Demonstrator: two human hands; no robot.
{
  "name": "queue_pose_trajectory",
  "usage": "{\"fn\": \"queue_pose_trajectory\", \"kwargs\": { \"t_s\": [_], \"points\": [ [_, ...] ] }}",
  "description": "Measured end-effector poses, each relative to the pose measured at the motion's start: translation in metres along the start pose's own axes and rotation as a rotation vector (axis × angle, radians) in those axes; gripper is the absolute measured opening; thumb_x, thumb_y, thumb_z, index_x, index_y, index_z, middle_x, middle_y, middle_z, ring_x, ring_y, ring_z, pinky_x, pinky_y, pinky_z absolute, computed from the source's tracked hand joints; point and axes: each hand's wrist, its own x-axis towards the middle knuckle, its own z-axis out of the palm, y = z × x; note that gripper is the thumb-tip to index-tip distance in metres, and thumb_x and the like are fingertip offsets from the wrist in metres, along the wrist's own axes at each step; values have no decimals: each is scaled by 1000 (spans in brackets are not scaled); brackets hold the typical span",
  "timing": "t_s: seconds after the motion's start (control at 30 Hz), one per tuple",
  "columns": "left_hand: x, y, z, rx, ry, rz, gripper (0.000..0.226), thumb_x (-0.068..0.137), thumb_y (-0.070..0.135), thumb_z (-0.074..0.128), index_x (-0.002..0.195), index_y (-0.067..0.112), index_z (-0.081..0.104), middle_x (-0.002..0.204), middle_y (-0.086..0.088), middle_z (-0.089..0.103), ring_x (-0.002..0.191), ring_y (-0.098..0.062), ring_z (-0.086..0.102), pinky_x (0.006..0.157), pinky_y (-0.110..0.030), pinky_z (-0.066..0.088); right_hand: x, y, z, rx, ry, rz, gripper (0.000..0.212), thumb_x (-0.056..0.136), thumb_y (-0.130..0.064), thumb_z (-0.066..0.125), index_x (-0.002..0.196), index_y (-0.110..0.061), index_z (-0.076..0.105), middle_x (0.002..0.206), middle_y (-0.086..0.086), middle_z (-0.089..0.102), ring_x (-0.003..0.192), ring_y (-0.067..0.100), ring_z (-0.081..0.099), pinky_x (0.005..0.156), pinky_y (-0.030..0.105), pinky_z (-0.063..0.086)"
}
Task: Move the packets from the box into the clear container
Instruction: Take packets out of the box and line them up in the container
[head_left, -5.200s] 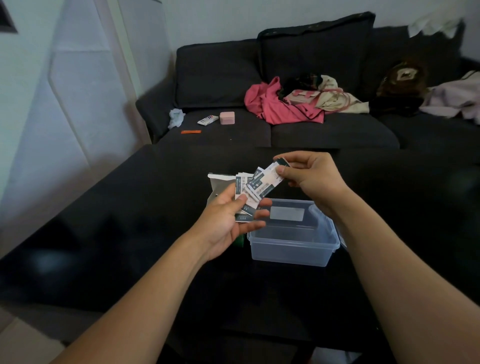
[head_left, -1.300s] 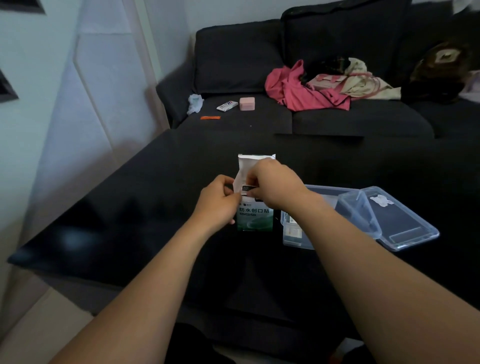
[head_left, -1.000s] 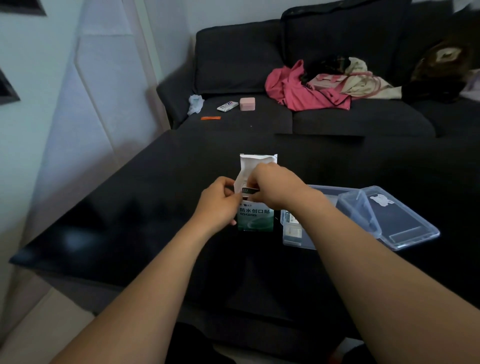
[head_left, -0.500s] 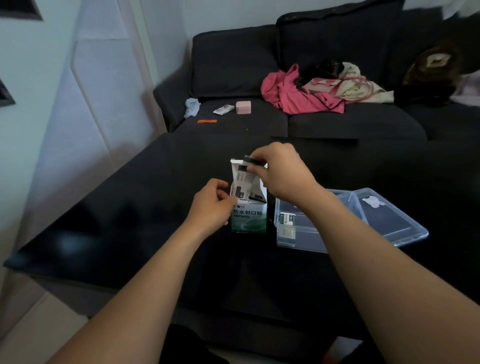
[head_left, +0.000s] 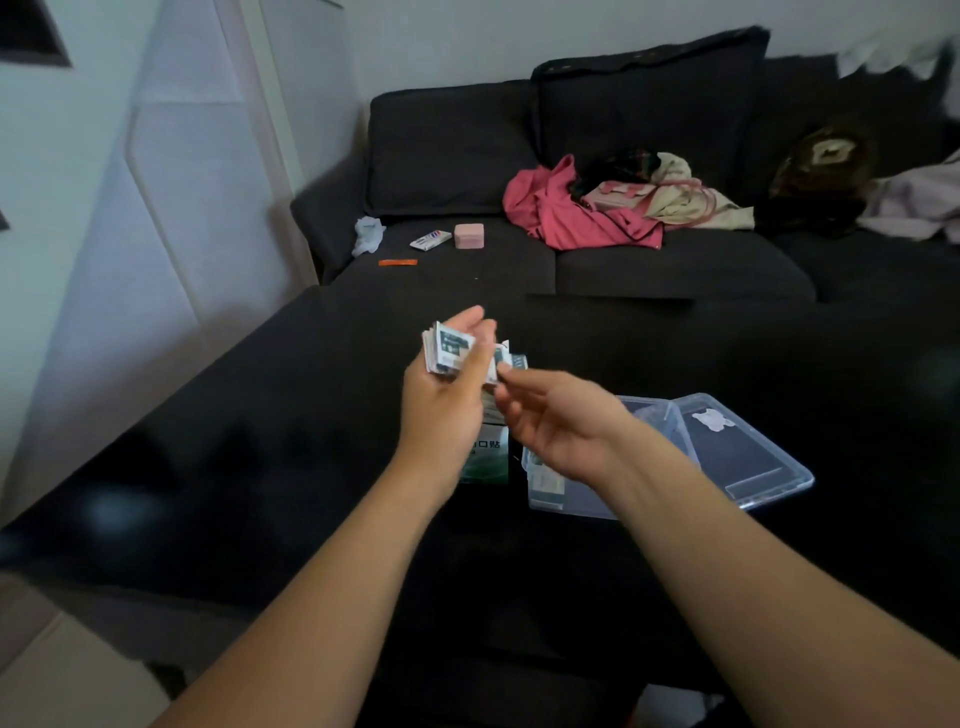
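Raised above the black table, my left hand (head_left: 447, 395) grips a stack of small white-and-dark packets (head_left: 448, 352). Just to its right, the fingertips of my right hand (head_left: 558, 423) pinch one packet (head_left: 506, 359) at the edge of that stack. The white-and-green box (head_left: 488, 460) stands on the table below my hands, mostly hidden by them. Right of the box sits the clear container (head_left: 576, 501), with a few packets (head_left: 545, 480) showing through its near left corner. My right forearm covers much of the container.
The container's clear lid (head_left: 737, 454) leans against its right side. Beyond the table is a dark sofa (head_left: 675, 270) with pink and beige clothes (head_left: 587, 213), a pink case (head_left: 469, 236), a small carton (head_left: 430, 240) and an orange strip (head_left: 397, 262). A white wall panel stands left.
My right hand drew packets up out of the box. The stack now sits in my left hand, lifted above the box, and my right hand pinches one packet from it.
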Motion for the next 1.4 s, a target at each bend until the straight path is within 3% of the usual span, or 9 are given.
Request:
{"fn": "queue_pose_trajectory", "kwargs": {
  "t_s": [0.27,0.4,0.53,0.67,0.83,1.03,1.17,1.33,1.4],
  "points": [
    [3,10,24,-529,172,-332,30,106,29,48,83,12,59,60,-2,60,73,-19,72,79,-38,59,-11,-14,-16,-482,41,-75,27,92,-32,71,99,-7,78,82,4,67,65,11,56,57,22,47],
    [6,13,17,-622,87,-594,35,104,38,50,75,18,54,56,1,50,59,-15,64,75,-40,60,-10,-25,-23,-565,115,-442,21,91,-32,72,102,-14,74,96,2,71,85,16,64,67,25,54],
    [1,10,15,-444,-156,-866,30,100,31,56,75,15,56,53,0,55,48,-12,58,50,-27,55,-21,-32,-28,-1173,-371,-510,107,65,-13,94,150,-40,36,147,-9,42,126,12,53,100,30,54],
    [2,4,14,-302,-266,-938,26,97,36,61,100,12,70,78,-4,58,75,-19,62,66,-33,55,-24,-19,-26,-1496,-424,-489,141,53,-25,99,154,-54,5,152,-18,25,137,11,35,110,39,45],
    [-1,7,14,-260,-301,-899,29,97,26,60,121,12,68,100,-12,71,87,-24,72,77,-37,57,-14,-17,-33,-1530,-293,-623,129,61,-23,93,156,-48,9,129,-8,43,120,11,47,103,38,49],
    [-4,3,14,-33,-335,-775,16,100,19,56,107,15,69,90,-8,76,86,-23,72,84,-40,52,-8,-13,-36,-1561,-223,-706,118,64,-33,93,157,-35,21,135,-9,45,122,8,48,102,30,48],
    [-5,-1,14,44,-351,-652,26,102,35,57,113,15,68,86,-4,76,74,-17,73,57,-30,56,-9,-22,-39,-1369,-259,-568,119,62,-34,95,157,-32,24,142,-8,44,128,9,49,107,31,47],
    [-6,-6,18,243,-433,-504,21,103,37,55,107,19,66,71,-1,64,63,-11,63,47,-23,44,-13,-35,-44,-997,-214,-538,31,97,-15,64,128,-11,66,109,8,72,87,12,66,76,22,54],
    [-5,-8,22,252,-443,-486,10,101,26,58,105,20,65,69,0,65,65,-12,64,48,-24,45,-12,-36,-47,-993,-169,-568,20,99,-8,59,116,-8,70,97,6,73,78,7,65,70,19,53]
  ]
}}
